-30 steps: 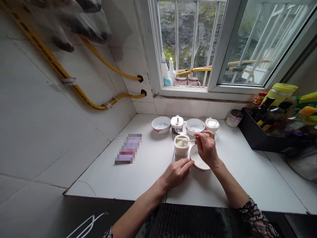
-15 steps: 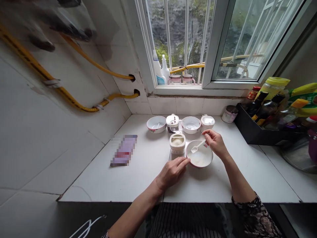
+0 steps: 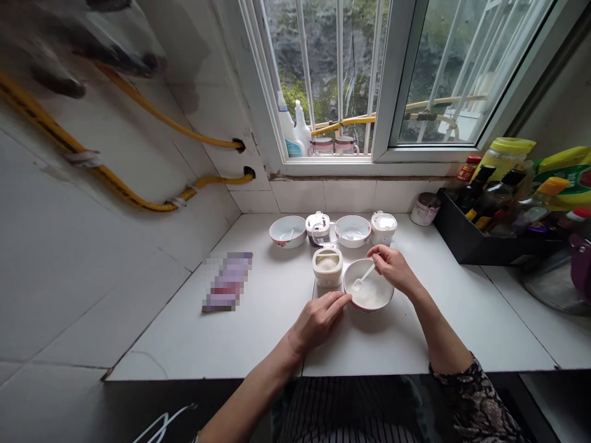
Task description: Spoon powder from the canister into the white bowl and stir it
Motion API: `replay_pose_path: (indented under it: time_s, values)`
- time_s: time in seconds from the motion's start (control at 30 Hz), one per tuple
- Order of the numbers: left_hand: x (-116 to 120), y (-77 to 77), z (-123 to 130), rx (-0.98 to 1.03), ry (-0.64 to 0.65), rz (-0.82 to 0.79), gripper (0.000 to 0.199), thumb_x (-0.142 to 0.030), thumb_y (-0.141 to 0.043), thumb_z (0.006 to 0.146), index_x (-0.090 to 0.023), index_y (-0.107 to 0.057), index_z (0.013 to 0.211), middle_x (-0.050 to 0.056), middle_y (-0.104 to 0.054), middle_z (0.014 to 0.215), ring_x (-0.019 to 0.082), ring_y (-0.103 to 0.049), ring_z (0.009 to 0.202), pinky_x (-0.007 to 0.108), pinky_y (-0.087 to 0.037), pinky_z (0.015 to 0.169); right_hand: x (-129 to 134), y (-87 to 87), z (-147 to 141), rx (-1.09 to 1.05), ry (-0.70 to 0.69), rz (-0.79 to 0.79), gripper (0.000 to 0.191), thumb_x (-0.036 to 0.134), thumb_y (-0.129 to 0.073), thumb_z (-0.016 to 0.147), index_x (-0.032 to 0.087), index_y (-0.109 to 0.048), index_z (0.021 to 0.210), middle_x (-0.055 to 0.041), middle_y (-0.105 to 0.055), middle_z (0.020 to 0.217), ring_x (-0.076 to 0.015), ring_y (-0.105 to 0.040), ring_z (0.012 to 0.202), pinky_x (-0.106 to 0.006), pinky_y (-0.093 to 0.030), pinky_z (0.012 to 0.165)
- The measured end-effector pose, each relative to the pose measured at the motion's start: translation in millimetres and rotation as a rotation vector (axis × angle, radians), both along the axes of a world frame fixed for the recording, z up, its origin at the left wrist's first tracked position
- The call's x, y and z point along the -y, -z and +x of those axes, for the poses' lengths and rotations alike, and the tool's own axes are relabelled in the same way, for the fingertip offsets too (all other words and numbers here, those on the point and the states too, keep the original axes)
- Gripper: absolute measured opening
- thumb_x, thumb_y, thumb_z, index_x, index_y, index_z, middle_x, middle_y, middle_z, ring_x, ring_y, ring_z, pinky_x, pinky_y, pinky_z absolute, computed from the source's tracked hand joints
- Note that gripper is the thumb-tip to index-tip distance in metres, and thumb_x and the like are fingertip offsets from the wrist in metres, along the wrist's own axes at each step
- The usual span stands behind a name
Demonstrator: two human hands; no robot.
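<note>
A small white spoon (image 3: 365, 277) is pinched in my right hand (image 3: 391, 267), its scoop low inside a white bowl (image 3: 381, 294) with a red-patterned rim and whitish contents. My left hand (image 3: 321, 317) holds the bowl's left rim between its fingertips. Just left of the bowl stands an open cream container (image 3: 327, 278) with pale granular contents. Behind are a bowl with a spoon in it (image 3: 287, 239), a lidded jar with dark contents (image 3: 317, 225), another white bowl (image 3: 353, 232) and a white lidded container (image 3: 383, 228).
A blurred purple item (image 3: 228, 282) lies on the left of the white counter (image 3: 166, 344). At the right, a black box (image 3: 480, 243) holds several bottles, with a small jar (image 3: 425, 209) beside it. Spray bottles (image 3: 301, 126) stand at the window.
My right hand has lowered the spoon, so its scoop sits deeper and further left in the bowl. My left hand stays at the rim. The whole view has shifted slightly.
</note>
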State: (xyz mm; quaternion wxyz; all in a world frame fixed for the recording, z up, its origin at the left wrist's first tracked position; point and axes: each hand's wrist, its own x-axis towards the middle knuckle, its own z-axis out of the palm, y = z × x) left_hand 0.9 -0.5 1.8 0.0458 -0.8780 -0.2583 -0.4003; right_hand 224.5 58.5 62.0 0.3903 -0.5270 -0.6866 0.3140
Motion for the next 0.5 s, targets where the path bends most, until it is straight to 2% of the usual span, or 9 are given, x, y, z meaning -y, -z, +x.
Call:
replay_pose_path:
  time_s: [0.1, 0.2, 0.33, 0.43, 0.5]
  values:
    - [0.1, 0.7, 0.2, 0.002, -0.004, 0.005, 0.030, -0.007, -0.037, 0.097, -0.012, -0.054, 0.121, 0.011, -0.068, 0.099, 0.017, -0.068, 0.086, 0.026, -0.058, 0.069, -0.6, -0.8, 1.9, 0.003, 0.014, -0.019, 0.021, 0.032, -0.044, 0.082, 0.020, -0.061, 0.082, 0.0048, -0.047, 0.052, -0.0132, -0.045, 0.049, -0.025, -0.035, 0.049]
    - [0.0, 1.2, 0.5, 0.006, -0.008, 0.010, 0.030, -0.008, -0.038, 0.096, -0.012, -0.054, 0.121, 0.011, -0.068, 0.098, 0.017, -0.067, 0.085, 0.026, -0.058, 0.068, 0.1, -1.2, 1.6, 0.077, 0.012, 0.031, 0.021, 0.029, -0.043, 0.083, 0.020, -0.062, 0.080, 0.0043, -0.048, 0.052, -0.0135, -0.045, 0.049, -0.025, -0.035, 0.050]
    - [0.0, 1.7, 0.4, 0.000, -0.009, 0.006, 0.030, -0.008, -0.037, 0.096, -0.011, -0.054, 0.121, 0.012, -0.068, 0.098, 0.017, -0.067, 0.085, 0.027, -0.058, 0.068, 3.3, -2.2, -2.2, 0.181, -0.086, 0.138, 0.021, 0.023, -0.043, 0.083, 0.020, -0.063, 0.077, 0.0041, -0.048, 0.051, -0.0121, -0.042, 0.048, -0.025, -0.034, 0.052]
    - [-0.1, 2.6, 0.1, 0.002, -0.017, 0.005, 0.031, -0.008, -0.037, 0.096, -0.012, -0.054, 0.122, 0.011, -0.068, 0.098, 0.017, -0.067, 0.085, 0.026, -0.058, 0.069, 5.7, -2.4, -5.3, 0.157, -0.148, 0.100, 0.020, 0.022, -0.043, 0.083, 0.019, -0.062, 0.077, 0.0042, -0.048, 0.051, -0.0116, -0.042, 0.048, -0.024, -0.034, 0.051]
    - [-0.3, 3.6, -0.2, 0.002, -0.015, 0.004, 0.032, -0.008, -0.037, 0.096, -0.013, -0.054, 0.123, 0.011, -0.068, 0.098, 0.017, -0.067, 0.086, 0.026, -0.058, 0.069, 5.6, -2.1, -5.5, 0.089, -0.127, 0.033, 0.019, 0.025, -0.044, 0.082, 0.019, -0.062, 0.078, 0.0045, -0.048, 0.051, -0.0117, -0.044, 0.048, -0.024, -0.034, 0.049]
